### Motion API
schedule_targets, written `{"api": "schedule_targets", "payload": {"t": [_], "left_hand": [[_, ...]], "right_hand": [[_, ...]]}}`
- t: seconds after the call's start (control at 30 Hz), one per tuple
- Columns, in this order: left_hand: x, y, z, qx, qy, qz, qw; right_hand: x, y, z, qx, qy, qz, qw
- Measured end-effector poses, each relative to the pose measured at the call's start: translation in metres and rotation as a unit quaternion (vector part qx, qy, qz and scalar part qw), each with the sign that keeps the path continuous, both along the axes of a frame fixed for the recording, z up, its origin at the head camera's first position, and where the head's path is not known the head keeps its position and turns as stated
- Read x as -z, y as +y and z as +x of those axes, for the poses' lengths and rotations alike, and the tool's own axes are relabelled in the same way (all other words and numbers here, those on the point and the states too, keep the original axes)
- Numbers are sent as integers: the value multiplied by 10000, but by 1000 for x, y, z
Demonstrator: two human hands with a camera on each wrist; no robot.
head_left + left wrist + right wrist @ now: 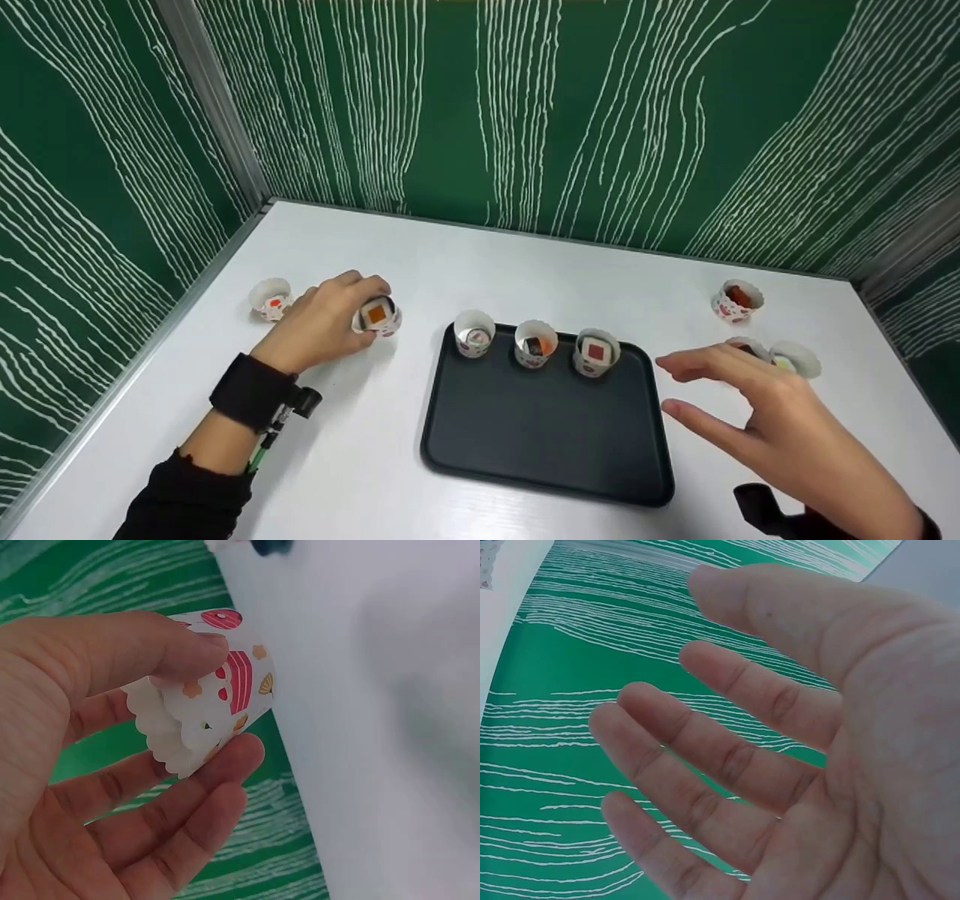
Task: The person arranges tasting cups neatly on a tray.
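My left hand [322,319] pinches a printed paper baking cup [244,667] between thumb and fingers, left of the tray. Inside that cup, in the head view, shows a pale piece with an orange square [376,314]. The cup's wall carries cake and flower prints in the left wrist view. Over the right side of the table hovers my right hand [787,420], its thumb and fingers spread apart and holding nothing. Two paper cups, one with a light green piece [784,364], sit just beyond it, partly hidden.
A dark tray [547,427] bears three paper cups along its far edge: a left one [474,346], a middle one [531,358] and a right one [592,367]. Another cup [262,292] stands at far left, another [726,309] at far right. Green walls enclose the white table [360,435].
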State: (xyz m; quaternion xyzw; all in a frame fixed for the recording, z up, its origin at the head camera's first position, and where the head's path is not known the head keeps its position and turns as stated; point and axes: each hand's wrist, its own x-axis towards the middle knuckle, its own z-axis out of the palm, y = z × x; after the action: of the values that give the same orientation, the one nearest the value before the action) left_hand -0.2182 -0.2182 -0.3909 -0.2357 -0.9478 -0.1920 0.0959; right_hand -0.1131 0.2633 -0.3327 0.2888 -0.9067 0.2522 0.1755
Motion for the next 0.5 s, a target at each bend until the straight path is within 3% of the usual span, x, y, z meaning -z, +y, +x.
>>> {"api": "schedule_targets", "payload": {"t": [0.5], "left_hand": [[-6, 38, 14, 788, 168, 445, 9958]], "right_hand": [[4, 4, -4, -330, -3, -183, 9993]]}}
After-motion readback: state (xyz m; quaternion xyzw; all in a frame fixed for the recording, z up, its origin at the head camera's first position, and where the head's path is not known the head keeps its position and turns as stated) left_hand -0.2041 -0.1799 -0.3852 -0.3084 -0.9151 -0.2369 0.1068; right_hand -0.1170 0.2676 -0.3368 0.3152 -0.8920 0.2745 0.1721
